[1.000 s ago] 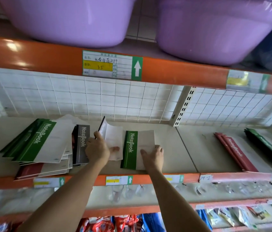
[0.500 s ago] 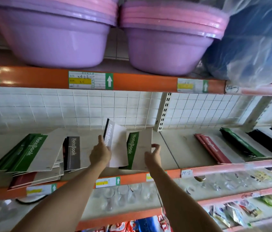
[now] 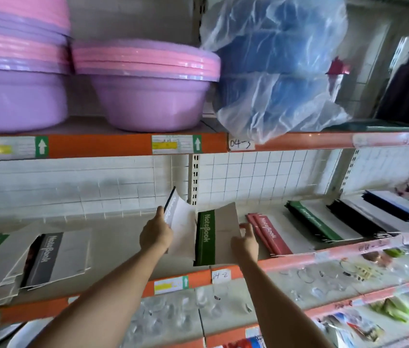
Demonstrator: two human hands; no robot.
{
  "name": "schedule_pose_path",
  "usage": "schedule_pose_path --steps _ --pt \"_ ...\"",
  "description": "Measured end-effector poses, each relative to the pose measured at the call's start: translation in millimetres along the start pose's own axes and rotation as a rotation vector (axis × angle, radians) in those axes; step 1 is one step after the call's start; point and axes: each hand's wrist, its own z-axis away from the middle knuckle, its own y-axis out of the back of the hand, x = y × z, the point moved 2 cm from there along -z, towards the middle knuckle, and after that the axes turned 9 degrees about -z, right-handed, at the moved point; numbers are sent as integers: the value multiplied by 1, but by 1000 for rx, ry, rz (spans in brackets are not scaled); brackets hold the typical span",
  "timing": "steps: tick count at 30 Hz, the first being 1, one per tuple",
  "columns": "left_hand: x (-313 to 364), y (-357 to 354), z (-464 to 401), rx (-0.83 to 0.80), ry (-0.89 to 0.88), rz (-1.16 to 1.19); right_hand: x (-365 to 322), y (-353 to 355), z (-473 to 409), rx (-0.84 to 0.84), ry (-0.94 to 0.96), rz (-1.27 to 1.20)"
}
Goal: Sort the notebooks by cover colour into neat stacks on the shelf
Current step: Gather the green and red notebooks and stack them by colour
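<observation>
At centre frame, nearest the viewer, the left hand [image 3: 156,234] pinches a black-spined notebook [image 3: 176,214], tilted up off the shelf [image 3: 120,244]. Just right of it, the right hand [image 3: 244,243] rests with fingers loosely spread on the right edge of a green-spined notebook [image 3: 217,234] lying flat near the shelf's front lip; it steadies the notebook and does not clasp it.

Judgement: the step in hand is carrying each notebook to its colour stack. Do it well by lifting the green one clear instead of dragging it, then squaring its spine against the stack.

Open room: bare shelf lies between the loose mixed pile [image 3: 35,259] at lower left and the two hands.

Right of centre, the red stack [image 3: 267,234] lies close beside the right hand and could be nudged. Further right sit the green stack [image 3: 310,222] and black stack [image 3: 356,219], each with only a narrow gap to its neighbour. The orange front rail [image 3: 226,271] offers no raised stop.
</observation>
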Motion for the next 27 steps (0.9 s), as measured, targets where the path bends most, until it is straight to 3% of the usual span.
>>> schedule_pose_path --steps 6,15,27 --pt "77 -41 20 -9 38 3 30 65 -49 -50 30 -73" --pt "154 -79 34 -9 116 56 46 135 -113 -105 -130 -148" --pt "203 -103 18 -92 66 105 40 172 -142 30 -105 -103"
